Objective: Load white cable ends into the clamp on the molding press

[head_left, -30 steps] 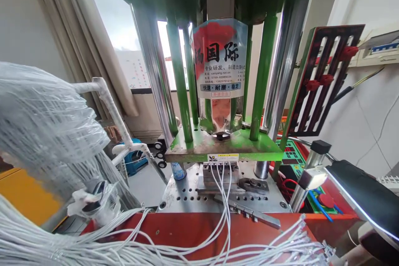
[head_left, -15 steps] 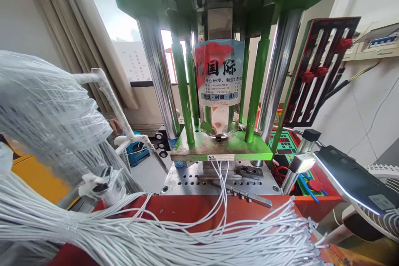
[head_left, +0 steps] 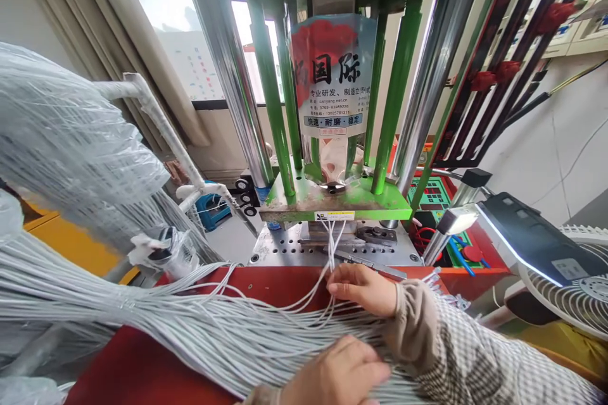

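Note:
Several white cables (head_left: 331, 252) come down from under the green press plate (head_left: 285, 210) and curve left into a large bundle of white cables (head_left: 209, 323). My right hand (head_left: 363, 290), in a checked sleeve, is at these hanging cables, with thumb and index fingertip closed around them just in front of the red bench edge. Lower down, my left hand (head_left: 335, 372) is over the bundle, knuckles up. Its fingers point right and are partly blurred, so whether they grip any cables is unclear. The bundle's right end is largely covered by my right arm.
Steel columns (head_left: 237, 76) and green rods (head_left: 389, 114) surround the press. A slotted metal bar (head_left: 380, 267) lies on the drilled steel bed (head_left: 275, 253). At the right are a lamp (head_left: 527, 259) and a fan (head_left: 579, 291). Plastic-wrapped cables (head_left: 80, 126) hang at the left.
Both hands have come into view from below; the right has reached the hanging cables, the left is over the bundle. The camera has tilted down, so the press appears higher.

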A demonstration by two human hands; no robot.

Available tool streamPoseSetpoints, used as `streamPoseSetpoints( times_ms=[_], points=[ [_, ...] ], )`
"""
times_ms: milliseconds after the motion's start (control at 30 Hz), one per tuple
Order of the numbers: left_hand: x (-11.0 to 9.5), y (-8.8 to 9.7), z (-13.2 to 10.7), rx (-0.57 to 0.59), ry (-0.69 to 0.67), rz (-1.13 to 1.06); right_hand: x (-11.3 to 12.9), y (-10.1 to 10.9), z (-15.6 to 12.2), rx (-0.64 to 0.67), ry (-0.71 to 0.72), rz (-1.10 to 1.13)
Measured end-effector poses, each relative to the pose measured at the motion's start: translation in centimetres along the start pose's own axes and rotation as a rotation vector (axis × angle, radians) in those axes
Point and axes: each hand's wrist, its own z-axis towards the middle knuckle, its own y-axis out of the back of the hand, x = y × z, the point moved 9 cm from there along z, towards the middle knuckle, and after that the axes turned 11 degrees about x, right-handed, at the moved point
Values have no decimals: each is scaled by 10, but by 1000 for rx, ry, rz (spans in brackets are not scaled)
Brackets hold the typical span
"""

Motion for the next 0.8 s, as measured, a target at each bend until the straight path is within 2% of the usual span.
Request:
streamPoseSetpoints(
  times_ms=[67,100,167,233,300,367,433,467,533,600,633,700,800],
  points=[
    [17,6,17,31,136,-80,9,10,9,25,65,-92],
    [31,8,15,46,238,-111,6,19,5,-2,61,-182],
    [59,10,-5,103,417,-142,-12,42,-14,-113,-30,-395],
    [78,10,-26,166,504,-131,-40,61,-37,-212,-169,-546],
    [86,12,-38,195,552,-100,-62,65,-51,-235,-254,-606],
    [87,12,-35,245,578,-66,-63,55,-54,-231,-273,-666],
    [85,19,-20,263,563,17,-48,36,-49,-195,-225,-688],
    [84,28,-11,220,535,85,-37,24,-46,-154,-191,-691],
    [85,52,3,39,507,210,-21,5,-44,-73,-178,-741],
    [95,69,6,-142,517,215,-18,6,-50,-78,-278,-871],
    [102,68,5,-174,521,184,-19,14,-56,-121,-349,-959],
    [111,51,-1,-131,489,136,-23,29,-72,-194,-434,-1095],
    [111,23,-23,-44,433,278,-33,30,-91,-153,-374,-1103]
  ],
)
